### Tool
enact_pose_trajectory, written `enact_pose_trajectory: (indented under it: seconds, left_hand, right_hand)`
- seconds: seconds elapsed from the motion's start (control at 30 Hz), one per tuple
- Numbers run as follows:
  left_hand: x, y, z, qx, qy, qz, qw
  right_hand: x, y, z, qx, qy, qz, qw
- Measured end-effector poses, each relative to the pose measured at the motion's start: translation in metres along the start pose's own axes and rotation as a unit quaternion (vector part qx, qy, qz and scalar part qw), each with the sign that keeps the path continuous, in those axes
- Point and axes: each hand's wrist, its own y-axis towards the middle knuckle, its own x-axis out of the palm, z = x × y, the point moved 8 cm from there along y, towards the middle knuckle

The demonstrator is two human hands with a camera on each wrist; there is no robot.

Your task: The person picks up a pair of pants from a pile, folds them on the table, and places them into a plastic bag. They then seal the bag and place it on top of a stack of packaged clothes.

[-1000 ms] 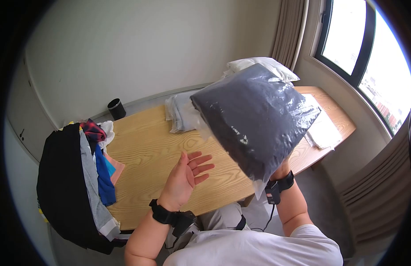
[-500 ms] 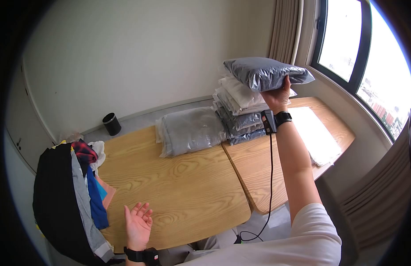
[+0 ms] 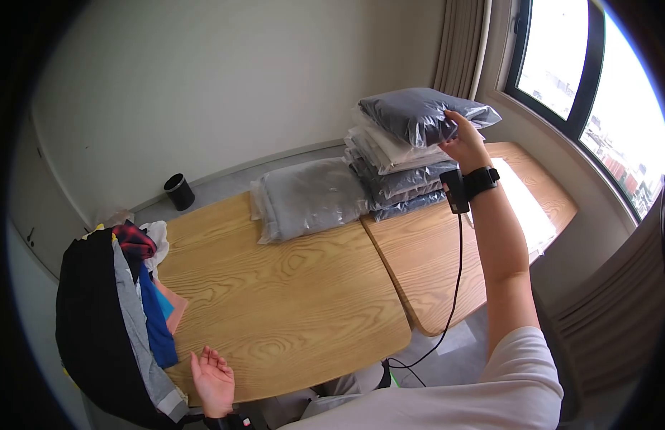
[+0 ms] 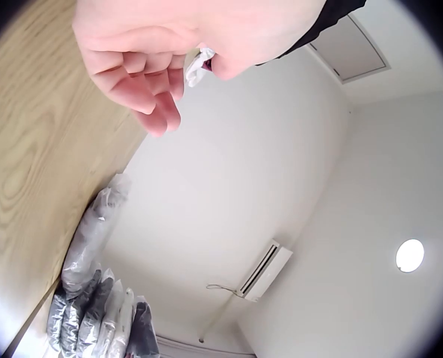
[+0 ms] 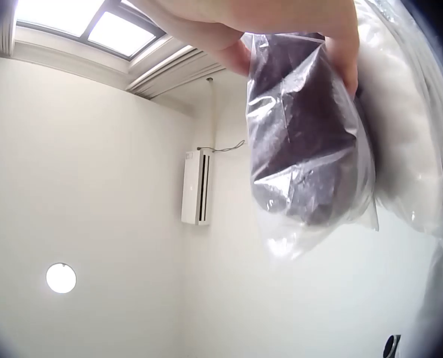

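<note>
My right hand point(image 3: 467, 145) grips the near edge of a dark garment in a clear bag point(image 3: 411, 115), thumb on top and fingers beneath, at the top of a stack of bagged garments point(image 3: 404, 175). In the right wrist view the dark bag point(image 5: 303, 134) lies between thumb and fingers of the hand point(image 5: 281, 22), against a pale bagged garment point(image 5: 404, 119). My left hand point(image 3: 215, 383) is held palm up by the table's near left edge, fingers loosely bent and holding nothing; the left wrist view shows the same hand point(image 4: 176, 37).
A grey bagged garment point(image 3: 311, 199) lies left of the stack on the wooden table point(image 3: 289, 301). Loose clothes point(image 3: 96, 315) are heaped at the left end. White bagged items point(image 3: 515, 204) lie at the right. A black bin point(image 3: 179, 192) stands behind the table; a cable hangs from the right wrist.
The right hand has carried the dark bagged garment away from me to the stack's top, lowering it slightly of late. The left hand has moved left and toward me.
</note>
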Motion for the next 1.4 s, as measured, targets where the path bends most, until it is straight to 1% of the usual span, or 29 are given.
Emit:
enact_pose_trajectory:
  seconds: [0.07, 0.13, 0.2, 0.33, 0.4, 0.43, 0.47, 0.53, 0.57, 0.6, 0.63, 0.67, 0.7, 0.77, 0.8, 0.87, 0.93, 0.97, 1.0, 1.03, 1.07, 1.1, 1.13, 1.17, 1.2, 1.23, 1.27, 1.33, 1.4]
  left_hand:
    - [0.001, -0.001, -0.001, 0.000, -0.004, 0.003, 1.000]
    - [-0.001, -0.002, -0.001, 0.001, -0.006, 0.005, 1.000]
    - [-0.004, -0.002, -0.001, 0.004, -0.008, 0.004, 1.000]
    - [-0.016, -0.005, 0.003, 0.011, -0.023, 0.005, 1.000]
    - [-0.018, -0.006, 0.005, 0.012, -0.024, 0.003, 1.000]
    - [-0.018, -0.007, 0.007, 0.014, -0.028, -0.004, 0.999]
    - [-0.018, -0.007, 0.008, 0.016, -0.034, -0.012, 0.999]
    - [-0.019, -0.007, 0.008, 0.014, -0.036, -0.015, 0.999]
    - [-0.021, -0.007, 0.008, 0.014, -0.037, -0.018, 0.999]
    - [-0.023, -0.006, 0.007, 0.013, -0.039, -0.018, 0.999]
    - [-0.026, -0.004, 0.006, 0.011, -0.037, -0.022, 0.999]
    - [-0.024, -0.004, 0.005, 0.010, -0.034, -0.026, 0.999]
    - [-0.023, -0.003, 0.004, 0.011, -0.033, -0.025, 0.999]
    - [-0.021, -0.003, 0.000, -0.010, -0.056, -0.005, 0.998]
    - [-0.020, -0.003, -0.002, -0.010, -0.055, -0.002, 0.998]
    - [-0.015, -0.005, -0.002, -0.001, -0.051, -0.017, 0.999]
    - [-0.015, -0.007, -0.003, 0.007, -0.040, -0.009, 0.999]
    - [-0.020, -0.009, -0.002, 0.015, -0.034, -0.002, 0.999]
    - [-0.023, -0.011, 0.000, 0.021, -0.026, -0.002, 0.999]
    - [-0.026, -0.013, 0.004, 0.021, -0.026, -0.010, 0.999]
    - [-0.026, -0.017, 0.009, 0.033, -0.026, -0.002, 0.999]
    - [-0.031, -0.020, 0.017, 0.047, -0.020, 0.013, 0.999]
    - [-0.034, -0.022, 0.025, 0.068, -0.011, 0.023, 0.997]
    - [-0.035, -0.027, 0.035, 0.086, 0.000, 0.029, 0.996]
    - [-0.039, -0.029, 0.045, 0.100, 0.005, 0.035, 0.994]
    - [-0.042, -0.033, 0.055, 0.115, 0.016, 0.039, 0.992]
    - [-0.046, -0.038, 0.068, 0.129, 0.012, 0.053, 0.990]
    - [-0.045, -0.050, 0.103, 0.213, 0.104, 0.060, 0.970]
    - [-0.034, -0.071, 0.150, 0.332, 0.258, 0.114, 0.900]
  right_hand:
    - [0.004, 0.012, -0.003, -0.009, -0.031, 0.011, 0.999]
    - [0.003, 0.019, -0.004, -0.036, -0.066, 0.070, 0.995]
    - [0.005, 0.032, 0.005, -0.032, -0.058, 0.056, 0.996]
    - [-0.007, 0.060, 0.015, -0.076, -0.069, 0.124, 0.987]
    - [-0.012, 0.057, 0.016, -0.054, -0.195, 0.172, 0.964]
    - [-0.011, 0.055, 0.017, -0.040, -0.229, 0.128, 0.964]
    - [-0.015, 0.055, 0.015, -0.041, -0.230, 0.129, 0.964]
    - [-0.029, 0.046, -0.013, -0.134, -0.430, 0.265, 0.853]
    - [-0.001, -0.024, -0.027, -0.136, -0.462, 0.335, 0.810]
    - [-0.003, -0.030, -0.031, -0.137, -0.463, 0.335, 0.809]
    - [0.017, -0.042, -0.057, -0.325, -0.522, 0.294, 0.732]
    - [0.039, -0.059, -0.070, -0.498, -0.555, 0.240, 0.621]
    - [0.037, -0.055, -0.072, -0.496, -0.555, 0.240, 0.623]
    - [0.065, -0.045, -0.053, -0.537, -0.739, 0.145, 0.380]
    - [0.056, -0.035, -0.052, -0.535, -0.739, 0.143, 0.382]
    - [0.032, 0.010, -0.024, -0.352, -0.800, 0.013, 0.487]
    - [0.032, 0.004, -0.027, -0.345, -0.801, 0.039, 0.488]
    - [0.033, 0.002, -0.029, -0.352, -0.807, 0.068, 0.470]
    - [0.035, -0.008, -0.034, -0.416, -0.769, 0.098, 0.474]
    - [0.037, -0.016, -0.042, -0.524, -0.701, 0.079, 0.477]
    - [0.047, -0.046, -0.041, -0.583, -0.644, 0.051, 0.493]
    - [0.052, -0.070, -0.036, -0.555, -0.617, 0.040, 0.556]
    - [0.049, -0.082, -0.021, -0.525, -0.535, -0.036, 0.660]
    - [0.040, -0.082, 0.004, -0.441, -0.458, -0.107, 0.765]
    - [0.052, -0.120, 0.034, -0.358, -0.430, -0.186, 0.808]
    - [0.056, -0.154, 0.069, -0.223, -0.371, -0.228, 0.872]
    - [0.049, -0.175, 0.106, -0.095, -0.281, -0.262, 0.918]
    - [0.045, -0.233, 0.166, 0.064, -0.182, -0.331, 0.924]
    - [0.024, -0.279, 0.220, 0.177, -0.146, -0.286, 0.930]
